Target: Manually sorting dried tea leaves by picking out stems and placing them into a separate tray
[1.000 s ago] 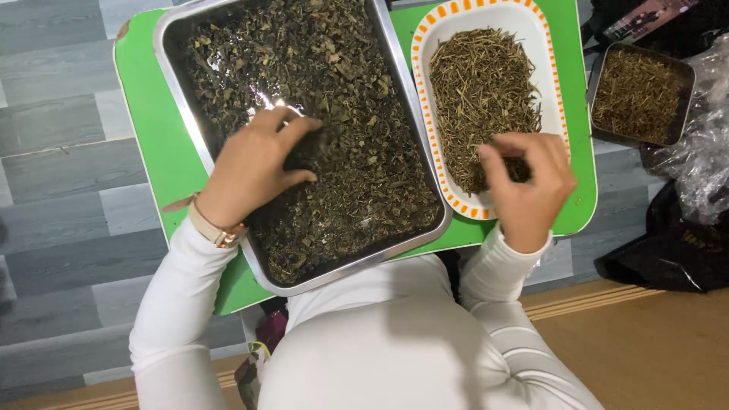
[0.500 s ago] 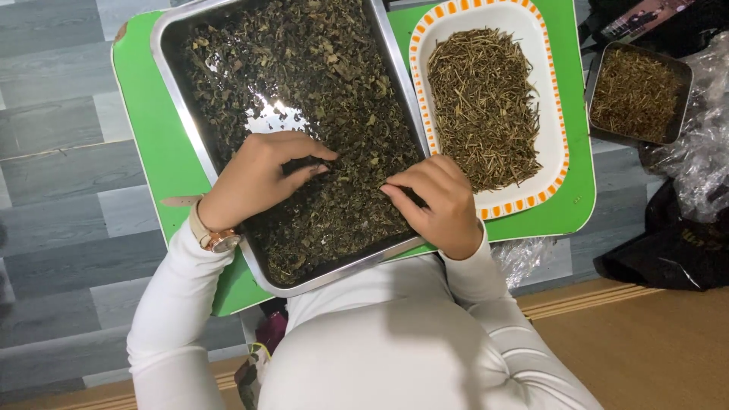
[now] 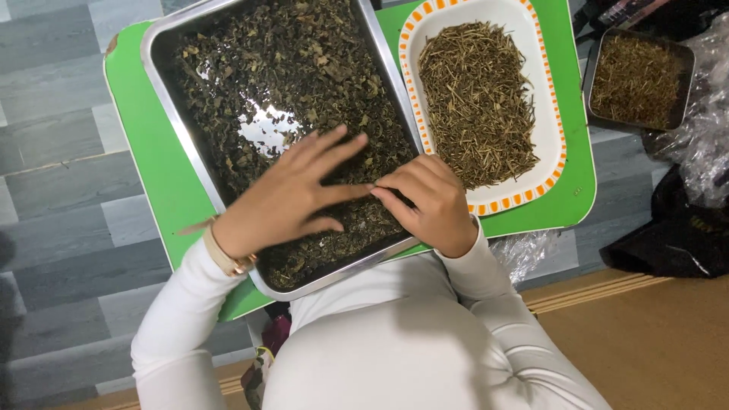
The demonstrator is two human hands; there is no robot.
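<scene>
Both hands now meet in the rectangular steel tray of dark dried leaves [image 3: 197, 163]: the right hand [image 3: 429, 201] has come back from the orange-rimmed white dish of pale stems [image 3: 558, 121] at two o'clock, fingertips pinched on leaves, while the left hand [image 3: 292, 197] lies spread flat, gripping nothing.

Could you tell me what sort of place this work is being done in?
Probably a home floor rather than a workshop. A green tray sits on grey floor planks, holding a metal pan of dried leaves and a white dish of stems. Both hands, left and right, are in the leaves.
</scene>
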